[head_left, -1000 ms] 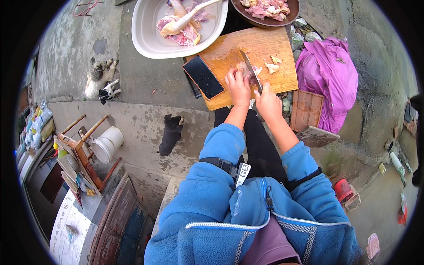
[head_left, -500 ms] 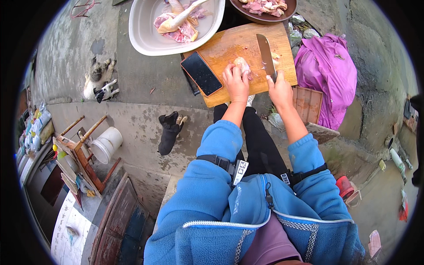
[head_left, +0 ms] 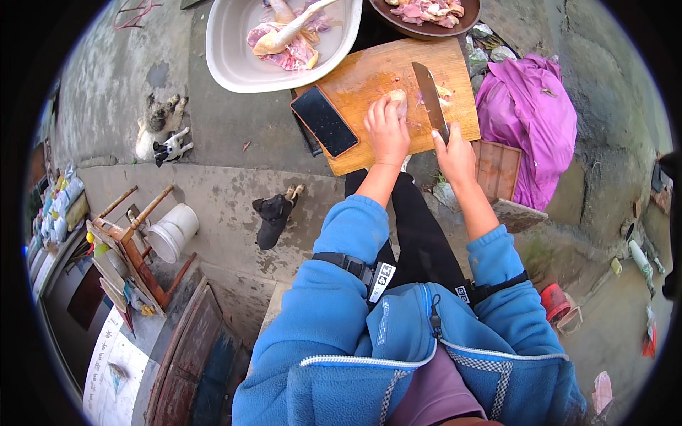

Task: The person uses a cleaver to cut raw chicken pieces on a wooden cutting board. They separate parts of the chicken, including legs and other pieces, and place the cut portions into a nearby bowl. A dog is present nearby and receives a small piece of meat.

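My right hand (head_left: pixel 455 153) is closed round the handle of a cleaver (head_left: pixel 430 98), whose broad blade points away from me over the wooden cutting board (head_left: pixel 355 71). To its left, my left hand (head_left: pixel 387 131) presses a piece of raw poultry (head_left: pixel 399 103) against the board, fingers bent over it and hiding part of it. A gap separates the blade from that piece. Small yellowish scraps (head_left: pixel 445 94) lie just right of the blade. A phone (head_left: pixel 325 121) with an orange edge rests on the board's left side.
Beyond the board stand a white basin (head_left: pixel 220 60) with large poultry pieces and a brown pan (head_left: pixel 419 30) of cut meat. Purple cloth (head_left: pixel 529 121) is heaped at the right. A black puppy (head_left: pixel 273 220) and a black-and-white dog (head_left: pixel 170 147) are on the ground at left.
My left hand has shifted slightly right and nearer to me, covering more of the meat. My right hand and the cleaver have come slightly nearer to me.
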The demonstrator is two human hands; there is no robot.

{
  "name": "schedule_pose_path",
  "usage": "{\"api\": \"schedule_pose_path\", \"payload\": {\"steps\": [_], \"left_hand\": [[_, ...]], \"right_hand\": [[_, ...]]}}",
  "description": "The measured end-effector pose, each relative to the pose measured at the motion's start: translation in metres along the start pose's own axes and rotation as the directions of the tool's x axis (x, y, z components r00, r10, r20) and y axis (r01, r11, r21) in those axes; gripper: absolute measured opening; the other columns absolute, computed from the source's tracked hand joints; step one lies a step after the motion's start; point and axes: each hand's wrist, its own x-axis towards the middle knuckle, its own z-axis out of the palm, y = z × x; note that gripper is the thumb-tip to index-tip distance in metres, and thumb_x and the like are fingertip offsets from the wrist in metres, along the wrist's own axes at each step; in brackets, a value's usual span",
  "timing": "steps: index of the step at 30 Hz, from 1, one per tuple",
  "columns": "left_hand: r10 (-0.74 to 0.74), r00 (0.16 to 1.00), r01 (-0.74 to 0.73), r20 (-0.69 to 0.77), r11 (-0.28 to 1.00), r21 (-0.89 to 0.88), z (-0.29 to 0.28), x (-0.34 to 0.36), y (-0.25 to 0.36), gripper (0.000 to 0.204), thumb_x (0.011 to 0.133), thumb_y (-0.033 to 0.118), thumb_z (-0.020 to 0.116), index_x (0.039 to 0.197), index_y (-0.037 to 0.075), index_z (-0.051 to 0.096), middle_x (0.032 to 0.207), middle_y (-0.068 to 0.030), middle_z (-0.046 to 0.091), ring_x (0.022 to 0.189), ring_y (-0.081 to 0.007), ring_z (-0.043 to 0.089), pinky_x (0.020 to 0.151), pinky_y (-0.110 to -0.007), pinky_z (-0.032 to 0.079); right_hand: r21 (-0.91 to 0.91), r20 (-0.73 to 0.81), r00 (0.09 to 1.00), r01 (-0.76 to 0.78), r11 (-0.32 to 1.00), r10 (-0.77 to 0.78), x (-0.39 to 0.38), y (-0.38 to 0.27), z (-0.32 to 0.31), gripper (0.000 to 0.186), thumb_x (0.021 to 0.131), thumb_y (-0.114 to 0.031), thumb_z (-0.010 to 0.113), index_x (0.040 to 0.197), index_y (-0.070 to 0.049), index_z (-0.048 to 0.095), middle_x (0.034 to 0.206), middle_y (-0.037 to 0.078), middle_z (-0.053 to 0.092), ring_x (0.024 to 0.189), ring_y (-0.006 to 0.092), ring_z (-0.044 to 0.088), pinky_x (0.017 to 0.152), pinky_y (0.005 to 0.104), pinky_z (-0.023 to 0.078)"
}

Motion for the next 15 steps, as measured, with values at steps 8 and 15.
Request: {"api": "schedule_pose_path", "payload": {"steps": [8,15], "left_hand": [[0.187,0.977,-0.194,-0.104,0.979,-0.062,-0.001,0.01,-0.008,0.026,0.071,0.005,0.064,0.096,0.005,0.059,0.1,-0.0108,0.056,0.103,-0.0326,0.05,0.091,-0.042,0.038],[0.232,0.964,-0.246,-0.13,0.963,-0.108,0.006,0.007,-0.018,0.019,0.069,0.005,0.068,0.086,0.004,0.061,0.099,-0.0114,0.055,0.098,-0.0337,0.051,0.085,-0.04,0.044]], "right_hand": [[0.037,-0.11,0.976,0.194,0.98,-0.189,-0.001,-0.01,-0.009,0.035,0.09,-0.036,0.053,0.102,-0.004,0.045,0.071,0.023,0.062,0.066,0.042,0.061,0.057,0.0488,0.047],[0.003,-0.088,0.984,0.153,0.988,-0.152,0.005,-0.031,-0.028,0.033,0.089,-0.031,0.055,0.102,-0.002,0.047,0.071,0.022,0.061,0.066,0.041,0.061,0.056,0.0463,0.047]]}}
